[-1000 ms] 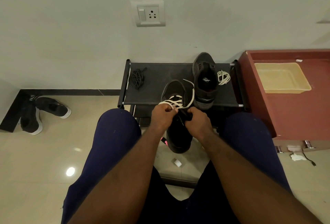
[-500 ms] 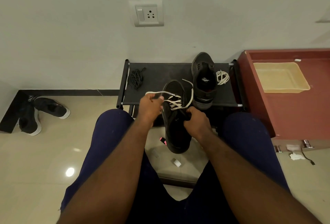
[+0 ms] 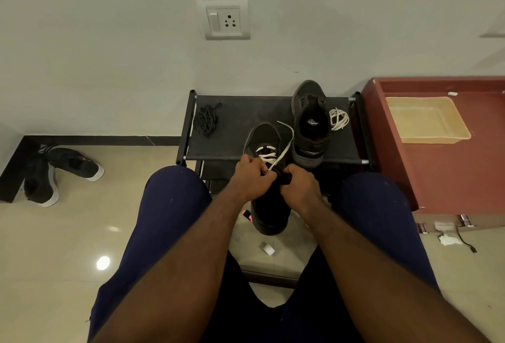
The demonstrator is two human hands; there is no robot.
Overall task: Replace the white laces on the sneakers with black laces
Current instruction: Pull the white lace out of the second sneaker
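1. Between my knees, mid-frame, my left hand (image 3: 252, 178) pinches the white lace (image 3: 269, 155) of the sneaker (image 3: 269, 206); fingers of my right hand (image 3: 300, 188) curl round its upper.
2. Higher up, the shoe rack (image 3: 246, 113) carries the second sneaker (image 3: 310, 124), a loose white lace (image 3: 338, 119) just right of it, and black laces (image 3: 207, 121) far left.

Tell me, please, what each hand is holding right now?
Left hand: pinches the white lace.
Right hand: grips the black sneaker.

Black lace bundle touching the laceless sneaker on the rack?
Apart. Head view shows a wide stretch of bare rack between the black lace bundle and the laceless sneaker.
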